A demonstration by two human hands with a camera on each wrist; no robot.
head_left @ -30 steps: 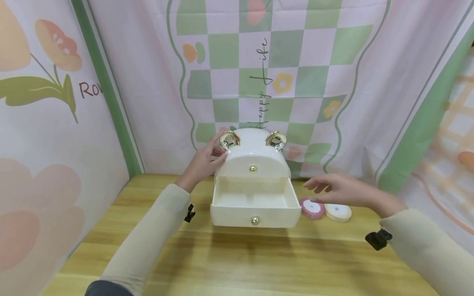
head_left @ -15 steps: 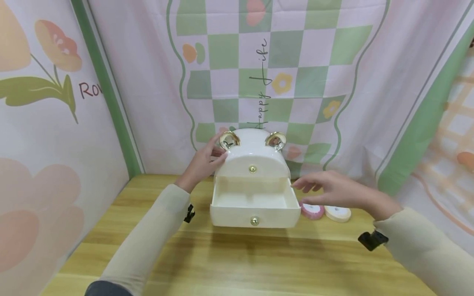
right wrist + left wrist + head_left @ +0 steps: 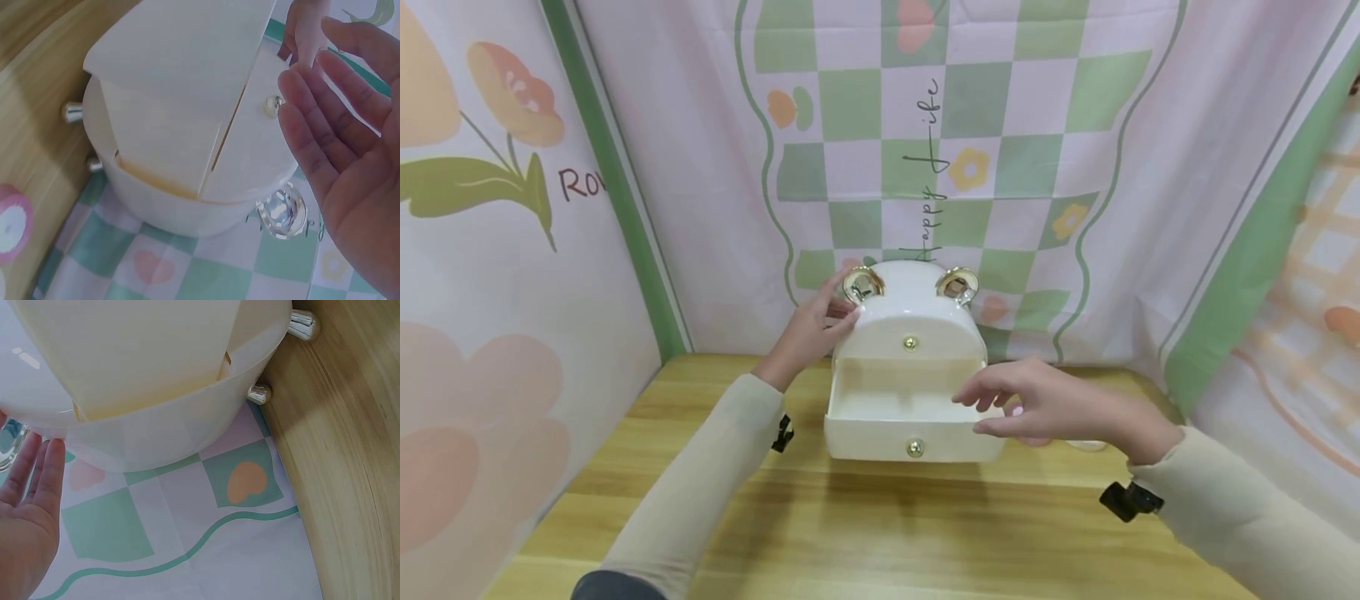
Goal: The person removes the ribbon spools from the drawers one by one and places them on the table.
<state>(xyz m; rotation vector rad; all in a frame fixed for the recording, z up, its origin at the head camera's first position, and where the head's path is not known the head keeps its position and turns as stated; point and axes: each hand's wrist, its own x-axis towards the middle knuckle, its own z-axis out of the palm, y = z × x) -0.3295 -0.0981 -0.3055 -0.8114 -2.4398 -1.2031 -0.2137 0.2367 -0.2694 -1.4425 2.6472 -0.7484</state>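
A white storage box [image 3: 917,292] with a domed top, two gold ears and gold knobs stands on the table. Its lower drawer [image 3: 872,437] is pulled out, and the part of its inside that shows holds nothing. My left hand [image 3: 807,337] rests against the box's upper left side, just below the left ear [image 3: 863,286], with its fingers [image 3: 50,469] extended. Loosely bent and holding nothing, my right hand [image 3: 1037,402] hovers at the drawer's right side and overlaps its rim in the head view. In the right wrist view the palm [image 3: 362,194] is bare.
To the right of the box, partly hidden by my right hand, lie a pink ribbon roll [image 3: 15,222] and a cream ribbon roll [image 3: 1086,446]. A checkered curtain [image 3: 910,125] hangs right behind the box. The wooden table [image 3: 887,533] extends in front.
My right hand has moved left and slightly down, from above the ribbon rolls to the drawer's right rim. My left hand and the box have stayed in place.
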